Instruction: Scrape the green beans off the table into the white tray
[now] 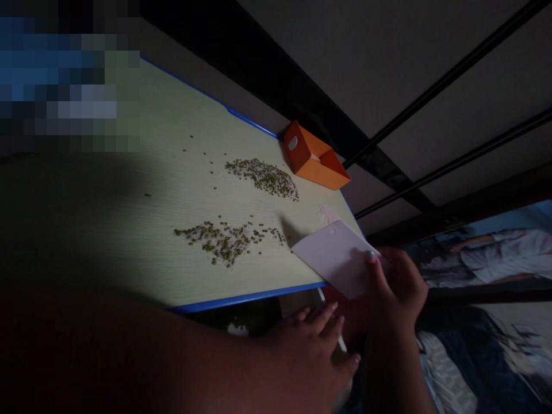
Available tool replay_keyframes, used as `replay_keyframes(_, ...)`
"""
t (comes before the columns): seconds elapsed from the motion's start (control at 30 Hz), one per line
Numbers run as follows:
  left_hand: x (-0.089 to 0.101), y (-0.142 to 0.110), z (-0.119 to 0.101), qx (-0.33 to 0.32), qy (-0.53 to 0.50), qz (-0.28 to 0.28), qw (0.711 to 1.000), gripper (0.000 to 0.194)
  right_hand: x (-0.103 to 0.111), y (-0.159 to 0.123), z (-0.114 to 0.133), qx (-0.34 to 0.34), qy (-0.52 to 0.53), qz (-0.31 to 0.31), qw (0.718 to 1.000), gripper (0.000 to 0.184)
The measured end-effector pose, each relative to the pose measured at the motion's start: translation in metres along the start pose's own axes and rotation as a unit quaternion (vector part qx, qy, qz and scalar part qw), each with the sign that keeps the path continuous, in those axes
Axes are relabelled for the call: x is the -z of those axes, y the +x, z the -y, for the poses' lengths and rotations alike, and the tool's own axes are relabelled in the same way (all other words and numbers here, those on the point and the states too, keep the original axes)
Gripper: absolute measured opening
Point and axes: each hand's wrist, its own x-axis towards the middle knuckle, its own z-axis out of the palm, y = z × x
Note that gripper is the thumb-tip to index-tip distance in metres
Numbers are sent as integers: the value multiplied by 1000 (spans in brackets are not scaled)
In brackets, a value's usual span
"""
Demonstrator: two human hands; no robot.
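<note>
My right hand (399,284) grips a flat white card (332,253) with a small hole near one corner, thumb on its face and fingers behind. The card is tilted over the corner of the table (164,115). My left hand (314,336) is off the table beside its blue edge, fingers spread, with nothing visible in them. A pile of small green beans mixed with pale grains (263,178) lies on the table. Nearer to me is a second, looser pile of beans (224,238). A patch of pale powder (328,214) lies just beyond the card.
An orange open box (317,155) stands at the table's far edge. Stray beans dot the surface. Below the near edge is a dark container (245,316) with green bits, partly hidden by my left arm. A person in a light shirt (509,253) appears at right; the view is tilted.
</note>
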Motion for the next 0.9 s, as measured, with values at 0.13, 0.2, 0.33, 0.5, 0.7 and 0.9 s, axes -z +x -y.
replay_keyframes(0.13,-1,0,1,-1,-4,-7,1000,52,-3,4,3,15,-2,-39,999,36)
replay_keyframes(0.2,-4,-1,2,-6,-3,-15,1000,52,-6,7,2,29,-26,-48,998,33)
replay_keyframes(0.33,-8,-1,3,-13,5,-33,999,52,-15,13,-5,46,-64,-36,996,27)
replay_keyframes(0.5,-6,-1,1,-10,10,-41,999,50,-19,16,-8,60,-63,-23,996,25)
replay_keyframes(0.7,-7,-1,2,-14,2,-43,999,51,-16,13,-9,60,-24,-10,998,22)
replay_keyframes(0.9,-8,0,4,-9,15,-28,999,52,-14,11,-4,69,3,-2,998,20)
